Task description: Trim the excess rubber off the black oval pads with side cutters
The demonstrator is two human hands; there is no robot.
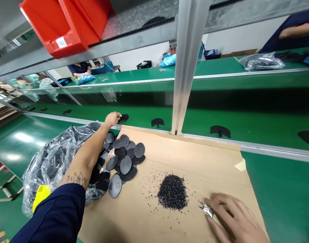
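Observation:
My left hand point(112, 119) stretches to the green belt behind the bench. Its fingers are closed at the edge of a dark plastic piece point(123, 118) that lies at belt level. Close to the paper, my right hand point(229, 216), partly blurred, grips small silver nippers point(207, 210) whose pointed tips face left. Left of those tips is a heap of tiny black plastic bits point(172, 192), with loose ones scattered around it. Under my left forearm, black oval plastic covers point(125, 164) lie in a loose pile, spilling from a clear plastic bag point(55, 158).
Brown paper point(195, 162) covers the bench. Other black parts point(157, 122) are spaced along the green belt point(141, 114). A metal post point(184, 67) stands mid-view, and a red bin point(65, 27) sits on the overhead shelf. Co-workers point(79, 69) are across the line.

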